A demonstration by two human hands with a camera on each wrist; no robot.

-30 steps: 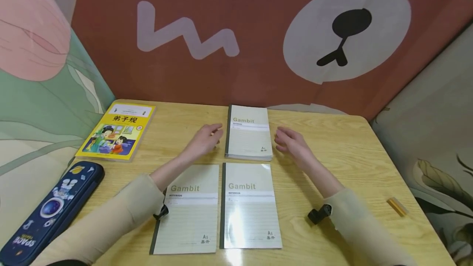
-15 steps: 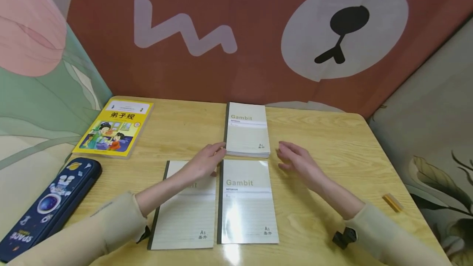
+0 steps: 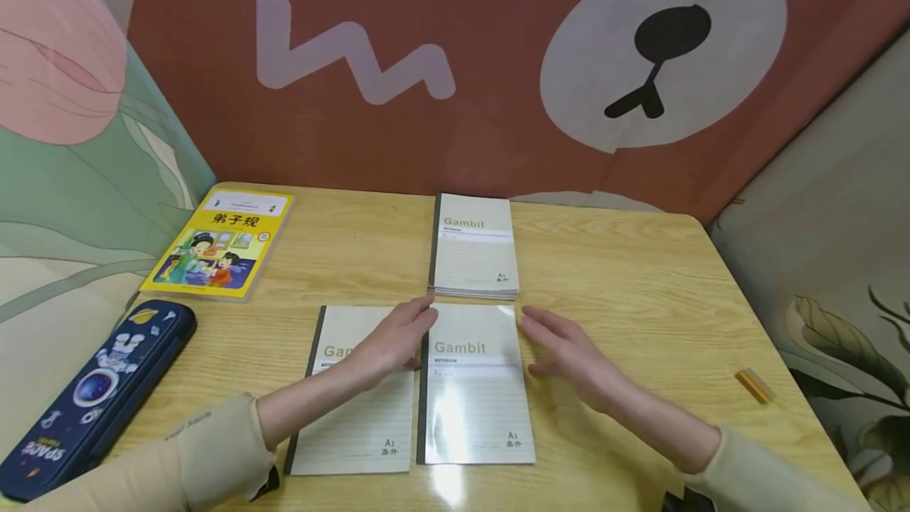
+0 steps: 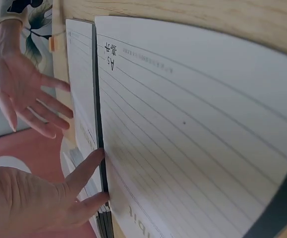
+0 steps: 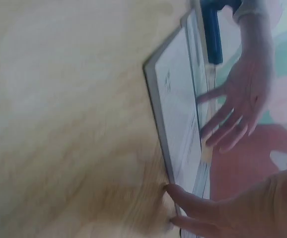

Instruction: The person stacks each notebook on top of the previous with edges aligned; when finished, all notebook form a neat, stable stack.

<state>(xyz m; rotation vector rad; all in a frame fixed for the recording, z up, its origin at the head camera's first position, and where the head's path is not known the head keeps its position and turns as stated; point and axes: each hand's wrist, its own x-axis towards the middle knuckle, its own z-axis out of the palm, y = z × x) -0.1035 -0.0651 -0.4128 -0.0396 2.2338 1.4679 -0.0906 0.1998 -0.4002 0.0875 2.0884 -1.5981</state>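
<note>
Table (image 3: 640, 275) of pale wood carries everything, backed by a red bear-print cloth (image 3: 498, 62). Dark blue pencil case (image 3: 92, 389) lies at its left edge, a yellow picture book (image 3: 216, 243) toward the far left corner. Three Gambit notebooks sit mid-table: a far notebook (image 3: 472, 247) near the back edge, a left notebook (image 3: 355, 409) and a right notebook (image 3: 475, 385) side by side toward the front edge. Left hand (image 3: 391, 338), fingers straight and apart, rests over the left notebook with fingertips at the right notebook's spine. Right hand (image 3: 569, 350), fingers spread and straight, sits at the right notebook's outer edge. Small yellow eraser (image 3: 755, 385) lies near the right edge.
</note>
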